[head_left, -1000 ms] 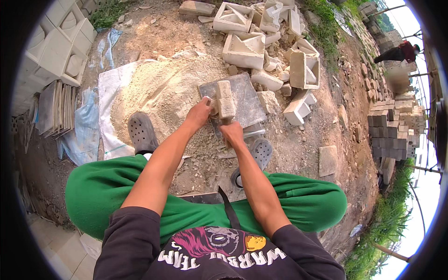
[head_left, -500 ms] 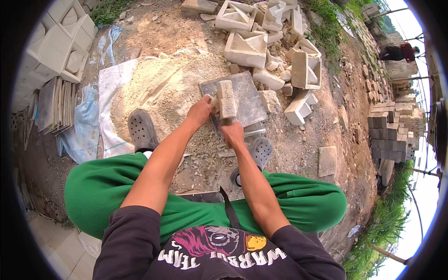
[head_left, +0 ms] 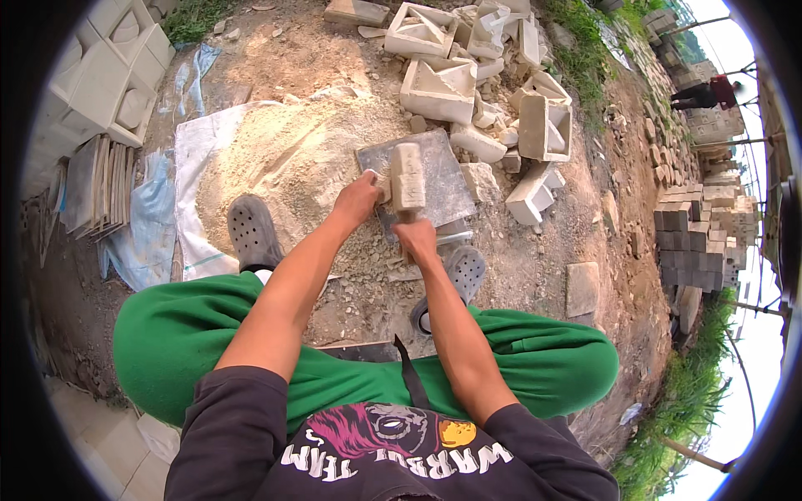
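My right hand (head_left: 415, 237) is closed round the short handle of a dust-coated mallet (head_left: 408, 177) with a long blocky head. The mallet's head is over a dark flat slab (head_left: 443, 179) that lies on the ground between my feet. Just left of the mallet, my left hand (head_left: 359, 197) is closed on a small pale stone piece (head_left: 383, 185), its fingers partly hidden. The stone piece is close beside the mallet head; whether they touch I cannot tell. Pale chips and powder (head_left: 359, 242) lie below both hands.
A white sheet (head_left: 190, 200) under a heap of pale powder (head_left: 276, 159) lies left. Broken box-shaped stone pieces (head_left: 439, 90) are piled ahead. Flat boards (head_left: 98, 188) lean at far left near stacked pale blocks (head_left: 125, 92). Grey blocks (head_left: 689, 238) and a person (head_left: 710, 93) are far right.
Both hands keep their grips, and the mallet stays at nearly the same spot over the slab. The distant person at the right has shifted slightly left.
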`<state>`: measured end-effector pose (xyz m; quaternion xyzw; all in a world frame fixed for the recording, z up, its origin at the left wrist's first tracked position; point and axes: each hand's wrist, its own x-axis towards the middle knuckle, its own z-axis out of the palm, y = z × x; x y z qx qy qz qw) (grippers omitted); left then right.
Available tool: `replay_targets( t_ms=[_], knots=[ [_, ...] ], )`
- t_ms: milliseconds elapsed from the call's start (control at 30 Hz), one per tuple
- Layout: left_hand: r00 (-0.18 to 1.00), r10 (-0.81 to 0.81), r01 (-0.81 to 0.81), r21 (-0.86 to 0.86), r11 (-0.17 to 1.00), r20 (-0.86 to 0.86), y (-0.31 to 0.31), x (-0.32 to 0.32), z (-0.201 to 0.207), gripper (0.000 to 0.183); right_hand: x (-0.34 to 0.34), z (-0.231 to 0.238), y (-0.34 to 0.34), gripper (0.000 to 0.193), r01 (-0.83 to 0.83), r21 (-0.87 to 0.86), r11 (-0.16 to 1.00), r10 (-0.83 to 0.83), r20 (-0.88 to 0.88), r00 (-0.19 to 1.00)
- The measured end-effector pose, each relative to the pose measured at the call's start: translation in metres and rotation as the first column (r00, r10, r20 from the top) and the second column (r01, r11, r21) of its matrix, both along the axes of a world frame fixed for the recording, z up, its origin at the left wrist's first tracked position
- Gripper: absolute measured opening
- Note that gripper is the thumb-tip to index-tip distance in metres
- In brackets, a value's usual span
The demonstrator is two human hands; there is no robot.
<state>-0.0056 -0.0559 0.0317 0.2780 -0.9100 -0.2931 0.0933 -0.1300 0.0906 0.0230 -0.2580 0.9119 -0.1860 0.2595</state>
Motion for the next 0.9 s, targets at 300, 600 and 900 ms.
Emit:
replay_targets(
  t_ms=[300,600,900],
  knots=[
    [0.971,-0.23,0.237,-0.355,0.904,0.063,-0.03,0.002,-0.017,0.039,-0.014,0.075,-0.012,0.034,0.203,-0.107,0.973,-0.165,0.288,0.943],
    [0.906,-0.141,0.238,-0.203,0.95,0.4,-0.017,-0.003,0.028,0.059,-0.023,0.046,0.031,0.035,0.227,-0.093,0.969,-0.2,0.234,0.951],
    [0.96,0.128,-0.108,-0.092,0.99,0.247,0.008,0.023,0.0,0.068,-0.005,-0.004,0.035,0.04,0.21,-0.026,0.977,-0.204,0.155,0.967]
  ],
)
